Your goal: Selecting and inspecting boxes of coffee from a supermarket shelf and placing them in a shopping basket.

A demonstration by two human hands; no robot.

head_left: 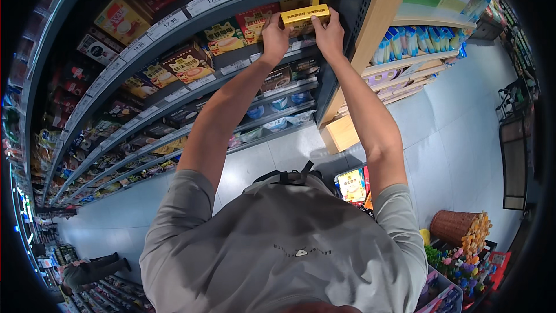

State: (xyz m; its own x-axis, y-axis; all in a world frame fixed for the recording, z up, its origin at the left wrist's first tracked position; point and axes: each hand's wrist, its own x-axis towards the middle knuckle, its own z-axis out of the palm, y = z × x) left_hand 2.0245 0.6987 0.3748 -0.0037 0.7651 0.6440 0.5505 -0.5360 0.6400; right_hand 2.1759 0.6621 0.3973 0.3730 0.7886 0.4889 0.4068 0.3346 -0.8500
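Observation:
Both my arms reach forward to a shelf of boxed drinks. Between my hands is a yellow box (304, 16), its narrow top side facing up. My left hand (274, 37) grips its left end, and my right hand (328, 30) grips its right end with the thumb on top. Another yellow box (296, 2) stands just behind it, partly hidden. To the left of my left hand are a red box (255, 20) and a green-and-yellow box (223, 36) on the same shelf. My fingertips on the far side are hidden.
A wooden post (370, 40) stands right of my right hand, beside shelves of blue packets (408, 42). The upper shelf edge (208, 1) carries price tags. On the floor are a wooden box (340, 134) and an open carton (353, 185). A wicker basket (454, 227) lies at the lower right; a person (87, 272) is far left.

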